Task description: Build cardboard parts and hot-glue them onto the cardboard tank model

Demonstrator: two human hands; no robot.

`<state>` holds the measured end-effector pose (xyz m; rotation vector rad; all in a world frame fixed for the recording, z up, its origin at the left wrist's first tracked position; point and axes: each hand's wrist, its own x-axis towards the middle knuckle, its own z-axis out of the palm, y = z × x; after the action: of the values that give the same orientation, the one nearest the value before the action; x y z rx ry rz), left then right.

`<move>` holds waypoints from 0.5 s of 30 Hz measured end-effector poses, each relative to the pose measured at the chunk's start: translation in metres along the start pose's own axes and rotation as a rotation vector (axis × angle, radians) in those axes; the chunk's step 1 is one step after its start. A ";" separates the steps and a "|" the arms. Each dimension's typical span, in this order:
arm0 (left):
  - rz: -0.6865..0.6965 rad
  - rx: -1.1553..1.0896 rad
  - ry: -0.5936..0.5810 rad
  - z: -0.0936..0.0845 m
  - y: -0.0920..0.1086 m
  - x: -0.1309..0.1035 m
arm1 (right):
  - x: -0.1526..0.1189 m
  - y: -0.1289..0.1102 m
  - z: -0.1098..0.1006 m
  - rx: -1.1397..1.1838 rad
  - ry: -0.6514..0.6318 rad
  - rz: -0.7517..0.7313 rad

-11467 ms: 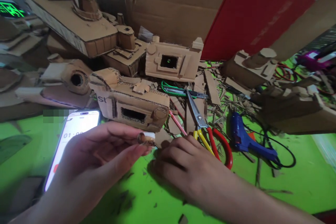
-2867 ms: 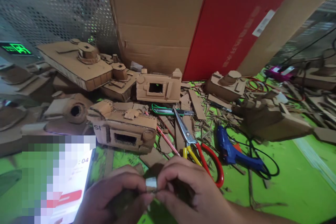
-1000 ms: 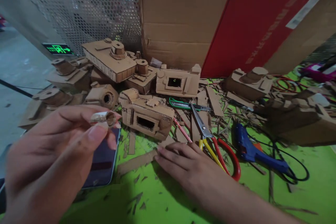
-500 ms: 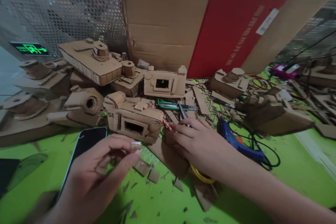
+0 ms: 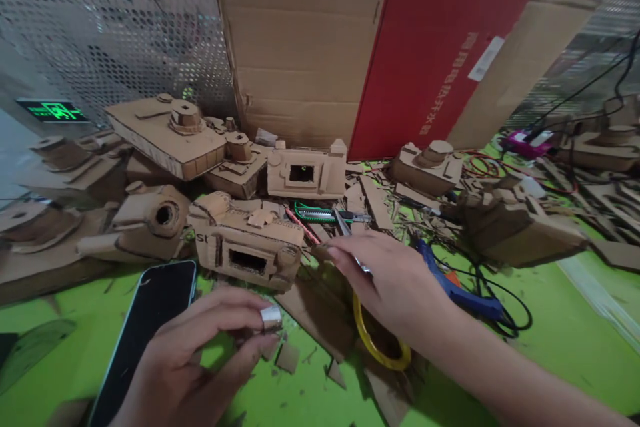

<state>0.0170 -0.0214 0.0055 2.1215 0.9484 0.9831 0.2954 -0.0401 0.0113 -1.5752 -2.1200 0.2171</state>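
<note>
My left hand (image 5: 200, 347) pinches a small shiny silvery piece (image 5: 271, 317) between thumb and fingertips, above the table and beside a dark phone (image 5: 150, 320). My right hand (image 5: 390, 273) is closed around the middle of a pair of scissors (image 5: 383, 359); their yellow handle loop shows below the hand and the metal blade above it. Part of my grip is hidden from view. Just beyond both hands stands a cardboard model (image 5: 247, 240) with a rectangular opening. A thin red stick or wire (image 5: 304, 227) lies at its right side.
Several cardboard models (image 5: 165, 137) crowd the left and back. A green utility knife (image 5: 320, 212) lies behind my right hand, among cardboard scraps (image 5: 377, 203). A blue glue gun (image 5: 457, 287) with a black cord lies to the right. Large cardboard sheets (image 5: 300, 47) stand behind.
My right hand has shifted from near the red stick onto the scissors, and more of the yellow handle shows. My left hand has turned slightly, still holding the silvery piece. The view has shifted.
</note>
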 end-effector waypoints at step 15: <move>0.207 0.130 -0.086 0.009 0.003 -0.004 | -0.016 -0.034 0.003 0.968 -0.269 0.578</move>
<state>0.0231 -0.0284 0.0010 2.3887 0.7815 0.9425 0.2682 -0.0649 0.0175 -1.4860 -1.2611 1.4554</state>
